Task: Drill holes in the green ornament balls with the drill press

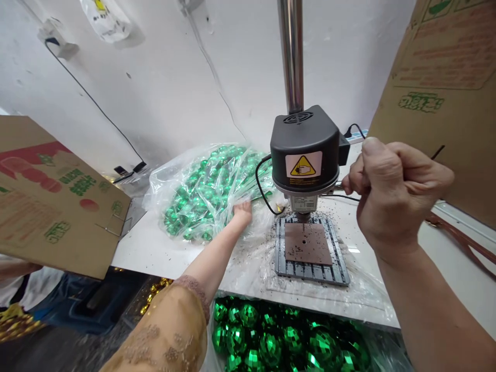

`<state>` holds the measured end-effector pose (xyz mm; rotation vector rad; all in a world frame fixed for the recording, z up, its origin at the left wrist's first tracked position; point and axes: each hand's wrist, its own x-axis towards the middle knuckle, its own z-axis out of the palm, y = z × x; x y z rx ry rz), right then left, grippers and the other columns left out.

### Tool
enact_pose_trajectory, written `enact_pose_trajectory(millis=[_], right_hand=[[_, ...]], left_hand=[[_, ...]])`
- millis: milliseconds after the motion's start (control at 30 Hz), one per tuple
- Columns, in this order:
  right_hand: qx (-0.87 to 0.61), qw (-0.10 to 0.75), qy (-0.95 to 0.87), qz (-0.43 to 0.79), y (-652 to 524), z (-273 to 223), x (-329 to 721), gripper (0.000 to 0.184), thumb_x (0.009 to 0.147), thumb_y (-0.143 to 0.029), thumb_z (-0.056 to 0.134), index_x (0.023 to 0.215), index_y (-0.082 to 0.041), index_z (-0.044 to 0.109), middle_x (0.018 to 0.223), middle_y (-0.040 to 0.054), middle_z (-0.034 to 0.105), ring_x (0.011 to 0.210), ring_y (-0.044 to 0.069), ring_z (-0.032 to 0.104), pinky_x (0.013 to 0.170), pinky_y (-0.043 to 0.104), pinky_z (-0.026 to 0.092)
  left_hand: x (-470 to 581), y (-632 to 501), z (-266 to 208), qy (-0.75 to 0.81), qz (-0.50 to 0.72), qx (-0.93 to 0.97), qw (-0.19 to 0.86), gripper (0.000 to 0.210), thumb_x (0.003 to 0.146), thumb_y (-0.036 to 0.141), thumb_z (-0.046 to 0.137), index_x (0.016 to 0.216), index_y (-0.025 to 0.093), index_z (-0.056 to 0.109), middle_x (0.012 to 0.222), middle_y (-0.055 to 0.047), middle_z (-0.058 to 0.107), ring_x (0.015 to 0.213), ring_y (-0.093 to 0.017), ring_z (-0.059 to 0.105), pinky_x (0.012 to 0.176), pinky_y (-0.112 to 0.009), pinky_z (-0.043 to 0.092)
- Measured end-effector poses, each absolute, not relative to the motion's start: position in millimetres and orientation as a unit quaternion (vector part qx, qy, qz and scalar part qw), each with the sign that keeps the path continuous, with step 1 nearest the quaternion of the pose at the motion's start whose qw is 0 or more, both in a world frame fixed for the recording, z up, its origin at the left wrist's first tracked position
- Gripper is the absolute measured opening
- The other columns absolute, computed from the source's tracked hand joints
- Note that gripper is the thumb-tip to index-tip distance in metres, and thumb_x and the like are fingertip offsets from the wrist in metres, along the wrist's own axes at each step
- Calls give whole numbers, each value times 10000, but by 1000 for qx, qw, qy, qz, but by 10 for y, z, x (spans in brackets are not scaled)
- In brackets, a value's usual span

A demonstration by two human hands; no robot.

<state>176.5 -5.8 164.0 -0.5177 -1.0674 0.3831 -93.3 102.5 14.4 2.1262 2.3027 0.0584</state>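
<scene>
My right hand (395, 191) is closed around the feed lever at the side of a small black bench drill press (304, 150). Below the drill head lies a square brown board (308, 243) with a dark hole in it, on a slotted metal base plate (337, 276). My left hand (243, 212) reaches into the mouth of a clear plastic bag (158, 183) filled with shiny green mirror balls (209, 191). Plastic hides its fingers, so whether it holds a ball is not visible.
Cardboard boxes stand left (89, 227) and right (442, 119). Below the table's front edge sit larger green faceted balls (271, 346). Black shavings litter the white table (143, 253). A brown strap (461, 237) lies at right. Another person's arm (17, 268) shows at far left.
</scene>
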Motion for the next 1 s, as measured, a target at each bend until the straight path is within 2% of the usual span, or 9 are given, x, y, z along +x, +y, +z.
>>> enact_pose_trajectory(millis=[133, 267, 333, 400, 467, 533, 667, 833, 1000], right_hand=[[-238, 812, -502, 180, -53, 1630, 1770, 440, 878, -246, 618, 504, -183, 394, 446, -68, 335, 414, 44, 337, 417, 295, 266], [-236, 808, -506, 185, -54, 1627, 1775, 454, 888, -258, 609, 506, -180, 376, 454, -68, 327, 422, 36, 334, 428, 279, 266], [-236, 808, -506, 188, -58, 1628, 1776, 458, 891, -258, 606, 505, -177, 374, 456, -67, 324, 424, 31, 334, 431, 272, 266], [-237, 808, -506, 187, -62, 1630, 1773, 454, 893, -252, 602, 505, -174, 380, 456, -67, 326, 425, 29, 343, 433, 267, 265], [-237, 810, -504, 184, -64, 1633, 1764, 446, 895, -236, 597, 508, -175, 383, 454, -67, 331, 424, 29, 351, 435, 263, 269], [-232, 813, -503, 179, -60, 1633, 1756, 443, 896, -220, 590, 508, -178, 380, 451, -66, 332, 421, 32, 350, 433, 263, 271], [-242, 808, -513, 161, -35, 1623, 1758, 448, 911, -254, 584, 525, -195, 363, 462, -59, 325, 421, 42, 330, 434, 271, 276], [-254, 793, -532, 151, -22, 1622, 1784, 465, 920, -312, 576, 538, -210, 330, 476, -48, 317, 429, 44, 315, 422, 272, 302], [-237, 800, -530, 155, -18, 1625, 1779, 461, 917, -324, 579, 546, -214, 329, 486, -43, 294, 421, 61, 318, 415, 282, 321]], left_hand=[[-827, 861, 211, 730, 101, 675, 30, 466, 901, 110, 495, 1359, 158, 563, 1235, -222, 629, 1224, -393, 580, 1016, -541, 462], [-818, 546, 272, 700, 178, 686, 81, 437, 909, 217, 538, 1344, 187, 538, 1209, -154, 609, 1027, -275, 668, 928, -421, 535], [-824, 339, 280, 666, 275, 665, 196, 416, 929, 292, 519, 1336, 205, 517, 1102, -94, 635, 844, -191, 679, 798, -342, 565], [-788, 126, 269, 589, 397, 586, 390, 447, 928, 381, 524, 1345, 224, 486, 985, -54, 650, 703, -153, 655, 661, -297, 548], [-692, -60, 248, 506, 458, 499, 534, 501, 902, 473, 556, 1336, 235, 483, 963, -57, 666, 677, -159, 660, 612, -298, 534], [-549, -193, 230, 473, 461, 466, 589, 545, 864, 530, 613, 1312, 240, 501, 1024, -76, 683, 710, -169, 682, 627, -310, 543], [-277, -283, 213, 459, 479, 439, 606, 670, 689, 430, 849, 1233, 226, 516, 1005, -42, 692, 698, -146, 678, 639, -286, 533], [-175, -248, 211, 508, 485, 463, 540, 535, 659, 448, 862, 967, 205, 498, 728, 42, 644, 666, -120, 612, 642, -244, 470], [-150, -213, 156, 464, 497, 493, 543, 568, 709, 391, 846, 1167, 214, 561, 936, -13, 704, 872, -158, 649, 807, -293, 494]])
